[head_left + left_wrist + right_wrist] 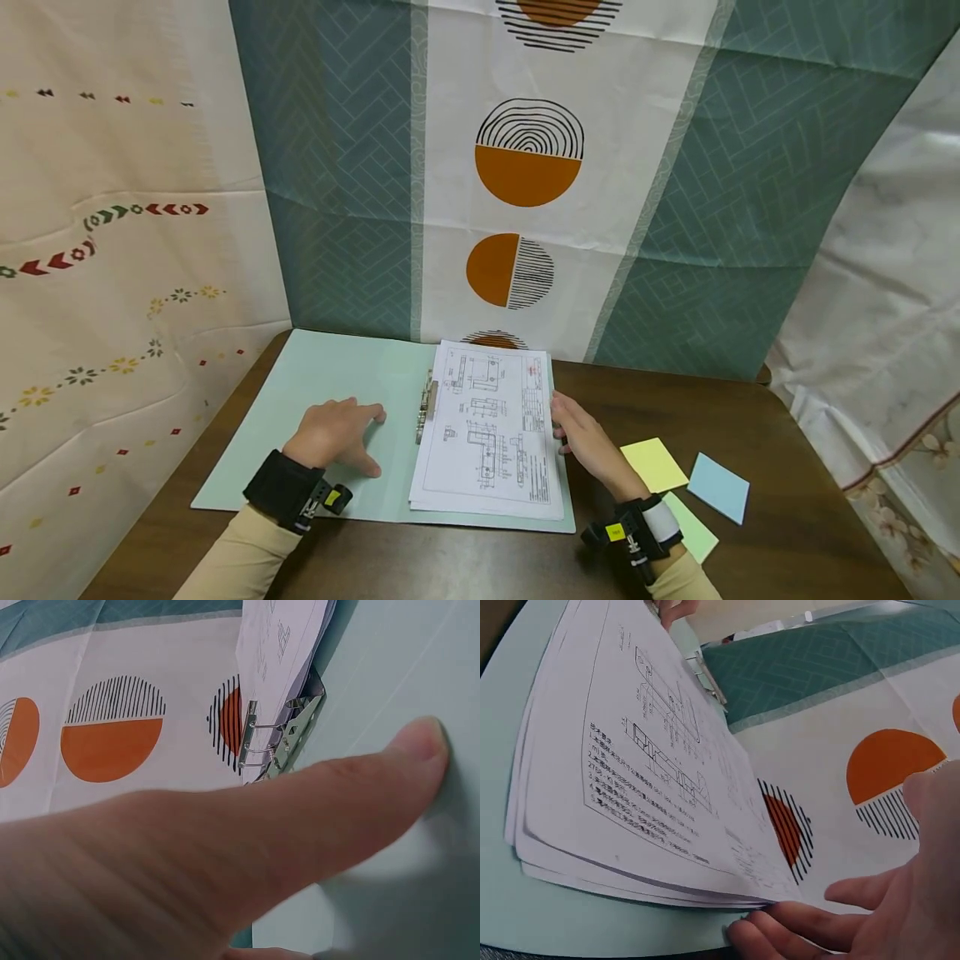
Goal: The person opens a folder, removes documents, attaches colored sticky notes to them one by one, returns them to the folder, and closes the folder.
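A pale green folder (337,358) lies spread on the table. On its right half sits a stack of printed drawing sheets (465,467), held along the left edge by a metal clip (426,408), which also shows as a metal clip (289,739) in the left wrist view. My left hand (337,433) rests on the folder's bare left half, thumb and fingers spread. At the right edge of the sheets is my right hand (588,437); its fingertips (754,937) touch the edge of the stack and folder in the right wrist view.
Right of my right hand lie a yellow sticky-note pad (655,465), a blue pad (718,487) and a green pad (692,527), partly behind the wrist strap. The brown table (450,562) ends at a patterned cloth (525,275) behind and a pale cloth (112,375) at left.
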Demonstrator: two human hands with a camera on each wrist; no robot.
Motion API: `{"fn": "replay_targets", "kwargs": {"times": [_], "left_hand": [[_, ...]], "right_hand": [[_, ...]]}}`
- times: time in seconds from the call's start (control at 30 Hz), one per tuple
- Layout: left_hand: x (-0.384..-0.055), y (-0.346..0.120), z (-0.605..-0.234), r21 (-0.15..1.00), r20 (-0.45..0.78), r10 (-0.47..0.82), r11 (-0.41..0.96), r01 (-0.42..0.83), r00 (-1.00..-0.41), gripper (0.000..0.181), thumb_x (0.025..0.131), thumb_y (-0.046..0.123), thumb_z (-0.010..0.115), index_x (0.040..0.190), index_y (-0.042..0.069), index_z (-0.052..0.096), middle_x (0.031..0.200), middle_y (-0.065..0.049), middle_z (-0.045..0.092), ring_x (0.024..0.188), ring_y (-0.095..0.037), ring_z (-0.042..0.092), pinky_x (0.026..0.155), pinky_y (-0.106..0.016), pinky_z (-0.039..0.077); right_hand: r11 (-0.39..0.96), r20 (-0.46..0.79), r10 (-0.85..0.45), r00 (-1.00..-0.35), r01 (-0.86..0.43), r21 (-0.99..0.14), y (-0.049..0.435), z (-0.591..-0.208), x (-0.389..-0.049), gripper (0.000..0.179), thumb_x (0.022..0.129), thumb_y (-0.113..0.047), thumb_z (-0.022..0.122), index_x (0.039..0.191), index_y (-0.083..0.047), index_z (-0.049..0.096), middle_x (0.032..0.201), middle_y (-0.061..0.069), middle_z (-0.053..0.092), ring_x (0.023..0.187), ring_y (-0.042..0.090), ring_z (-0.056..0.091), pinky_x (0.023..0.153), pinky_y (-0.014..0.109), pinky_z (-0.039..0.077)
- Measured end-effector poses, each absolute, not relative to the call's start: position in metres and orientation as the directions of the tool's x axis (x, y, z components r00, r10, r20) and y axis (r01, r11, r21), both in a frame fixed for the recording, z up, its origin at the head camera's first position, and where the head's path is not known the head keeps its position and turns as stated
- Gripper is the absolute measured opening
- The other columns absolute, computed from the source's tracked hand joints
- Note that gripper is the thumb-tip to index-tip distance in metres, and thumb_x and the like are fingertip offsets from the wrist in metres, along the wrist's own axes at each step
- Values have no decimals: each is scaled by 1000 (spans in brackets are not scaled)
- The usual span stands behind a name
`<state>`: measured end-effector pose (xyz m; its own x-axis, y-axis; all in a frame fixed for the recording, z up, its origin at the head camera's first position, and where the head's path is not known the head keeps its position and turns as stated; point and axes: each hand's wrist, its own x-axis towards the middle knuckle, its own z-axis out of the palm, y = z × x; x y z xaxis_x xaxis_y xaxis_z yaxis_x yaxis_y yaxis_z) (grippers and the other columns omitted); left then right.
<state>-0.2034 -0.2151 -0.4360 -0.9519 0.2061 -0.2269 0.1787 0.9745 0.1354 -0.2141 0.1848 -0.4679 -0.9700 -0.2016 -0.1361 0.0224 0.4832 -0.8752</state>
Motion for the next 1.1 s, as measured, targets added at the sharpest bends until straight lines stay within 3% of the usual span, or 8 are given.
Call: {"fn": "replay_targets", "kwargs": {"times": [0.1,0.27,0.5,0.67,0.9,1.0,1.1], "left_hand": [[-203,-214,-436,139,-226,206,974,178,-952,79,73,46,105,138,16,73,118,-15,75,95,-30,65,83,-53,59],[-204,-214,-436,136,-217,209,974,182,-954,79,73,47,105,138,16,73,118,-15,75,95,-31,65,83,-53,59],[-204,-213,-438,131,-219,203,975,177,-955,79,73,47,105,138,16,73,117,-15,75,94,-30,63,82,-52,59],[-204,-213,-438,135,-219,200,976,173,-955,79,73,47,105,137,16,73,115,-14,75,93,-30,62,81,-51,58],[-204,-214,-438,131,-220,200,976,175,-955,79,73,47,105,138,17,73,117,-15,75,93,-31,63,81,-52,59],[-204,-214,-438,131,-220,202,976,176,-954,78,73,47,105,137,17,73,117,-15,75,94,-31,64,82,-53,59],[-204,-214,-437,135,-219,204,975,177,-954,78,73,47,105,137,16,73,117,-15,75,94,-31,64,83,-54,59]], "right_hand": [[429,-146,-191,-971,51,-902,186,-469,-216,69,122,-47,38,178,-6,27,160,28,57,126,35,61,105,42,60],[354,-164,-157,-974,100,-930,184,-469,-215,70,122,-47,40,177,-5,26,162,30,55,132,38,62,115,53,57],[315,-195,-149,-970,140,-939,175,-470,-216,73,121,-47,44,177,-4,24,162,27,51,131,39,57,109,46,53],[297,-230,-135,-964,182,-937,172,-474,-217,73,121,-45,46,178,-6,22,168,28,46,136,43,53,119,61,51],[228,-261,-164,-951,221,-948,170,-477,-216,73,121,-37,46,179,-5,14,172,30,39,152,52,48,130,82,30],[183,-268,-190,-945,234,-955,170,-478,-216,76,121,-33,47,180,-6,9,170,29,42,147,44,53,131,78,31],[141,-275,-212,-938,250,-958,170,-480,-216,77,120,-28,48,180,-8,4,170,26,45,137,33,61,127,58,44]]}}
